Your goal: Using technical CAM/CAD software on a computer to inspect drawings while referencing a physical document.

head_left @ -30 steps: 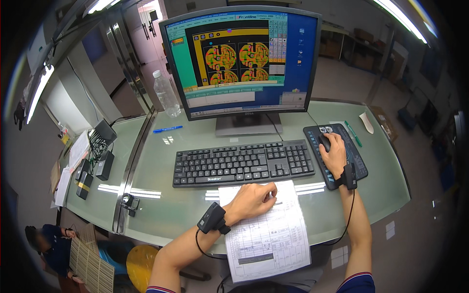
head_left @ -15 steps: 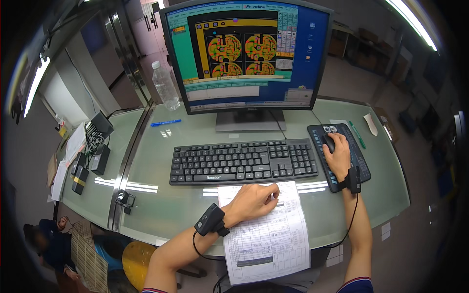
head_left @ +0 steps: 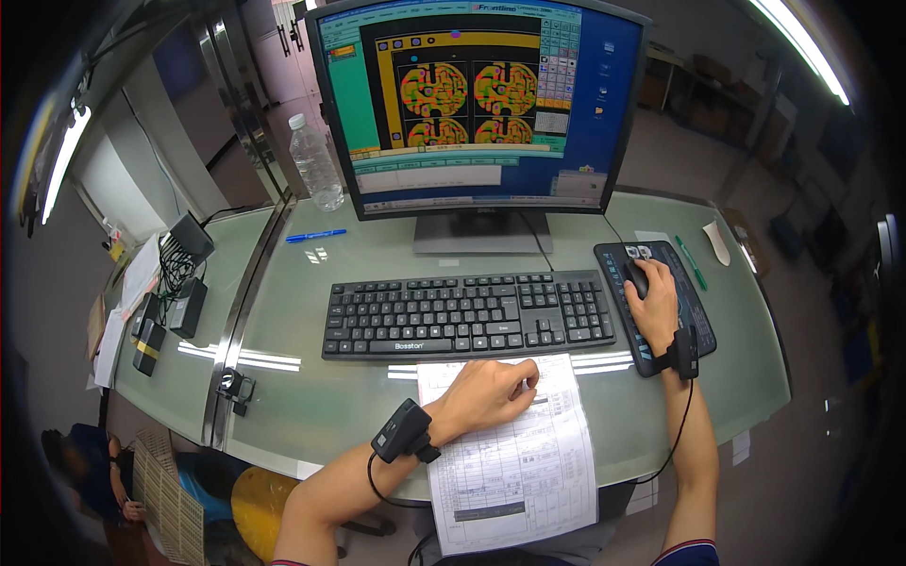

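By the right grip [head_left: 658, 300], a rounded black computer mouse [head_left: 637, 280] is held under curved fingers, with the thumb laid along its left side. Beneath that grip, a dark rectangular mouse pad with pale print [head_left: 706, 338] is partly covered. The left grip [head_left: 491, 389] is rested, half curled and narrow, on a white printed paper sheet [head_left: 514, 481]; whether the fingertips meet, or anything is pinched there, cannot be told. Toward the wearer from the left grip, the sheet is carried past the near edge of the green-tinted glass worktop [head_left: 283, 406].

Just beyond the left grip, movement is bounded by the near edge of a long black plastic keyboard [head_left: 453, 316], whose right end is set just beside the pad, left of the right grip. Between the two grips, a strip of bare glass is exposed below the keyboard. To the right of the right grip, more glass is left open out to the worktop's curved edge, with a slim green pen [head_left: 691, 263] laid ahead, near the pad. Left of the left grip, open glass is bounded by a shiny metal strip [head_left: 247, 292].
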Available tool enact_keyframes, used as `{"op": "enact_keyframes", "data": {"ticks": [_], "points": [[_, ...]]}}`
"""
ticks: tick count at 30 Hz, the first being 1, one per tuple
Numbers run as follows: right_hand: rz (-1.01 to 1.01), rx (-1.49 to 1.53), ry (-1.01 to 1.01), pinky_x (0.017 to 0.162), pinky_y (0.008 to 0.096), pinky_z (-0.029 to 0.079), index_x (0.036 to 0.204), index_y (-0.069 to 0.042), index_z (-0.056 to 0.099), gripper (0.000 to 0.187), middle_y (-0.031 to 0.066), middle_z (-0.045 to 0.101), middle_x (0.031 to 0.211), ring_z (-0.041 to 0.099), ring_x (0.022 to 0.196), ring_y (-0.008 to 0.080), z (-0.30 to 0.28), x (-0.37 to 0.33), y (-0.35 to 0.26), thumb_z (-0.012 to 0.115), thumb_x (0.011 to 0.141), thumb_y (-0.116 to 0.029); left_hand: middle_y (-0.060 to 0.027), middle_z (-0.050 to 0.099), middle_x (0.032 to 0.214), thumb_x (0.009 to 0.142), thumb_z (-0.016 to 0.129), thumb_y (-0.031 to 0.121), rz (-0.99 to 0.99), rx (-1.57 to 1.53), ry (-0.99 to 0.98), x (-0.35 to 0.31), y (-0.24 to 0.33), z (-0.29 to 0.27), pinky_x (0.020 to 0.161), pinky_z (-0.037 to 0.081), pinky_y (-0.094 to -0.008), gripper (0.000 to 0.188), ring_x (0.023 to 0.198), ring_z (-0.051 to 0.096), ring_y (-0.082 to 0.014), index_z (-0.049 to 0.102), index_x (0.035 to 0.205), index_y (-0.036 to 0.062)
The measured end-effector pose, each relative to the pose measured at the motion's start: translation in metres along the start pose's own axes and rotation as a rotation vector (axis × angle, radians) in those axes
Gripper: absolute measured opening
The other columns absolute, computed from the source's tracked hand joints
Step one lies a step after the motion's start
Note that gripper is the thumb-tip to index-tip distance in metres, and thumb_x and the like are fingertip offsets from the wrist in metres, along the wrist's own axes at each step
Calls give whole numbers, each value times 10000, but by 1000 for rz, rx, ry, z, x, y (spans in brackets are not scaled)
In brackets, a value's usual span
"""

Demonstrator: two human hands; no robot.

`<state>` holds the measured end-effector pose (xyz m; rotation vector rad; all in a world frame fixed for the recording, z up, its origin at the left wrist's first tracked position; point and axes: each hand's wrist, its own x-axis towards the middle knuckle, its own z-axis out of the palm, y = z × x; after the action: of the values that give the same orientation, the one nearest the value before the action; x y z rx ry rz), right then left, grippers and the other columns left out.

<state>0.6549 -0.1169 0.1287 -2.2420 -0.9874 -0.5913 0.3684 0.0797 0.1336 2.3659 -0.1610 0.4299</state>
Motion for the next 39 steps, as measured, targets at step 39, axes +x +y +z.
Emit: {"op": "enact_keyframes", "data": {"ticks": [39], "points": [[130, -11, -76, 1070, 478, 461, 1261, 21, 631, 412, 227, 578, 1359, 560, 1248, 425, -7, 6, -20, 713, 873, -90, -55, 705, 667, 908, 730, 154, -105, -131, -41, -1, -1, -4, 490, 513, -300, 92, 546, 683, -197, 685, 936, 79]]}}
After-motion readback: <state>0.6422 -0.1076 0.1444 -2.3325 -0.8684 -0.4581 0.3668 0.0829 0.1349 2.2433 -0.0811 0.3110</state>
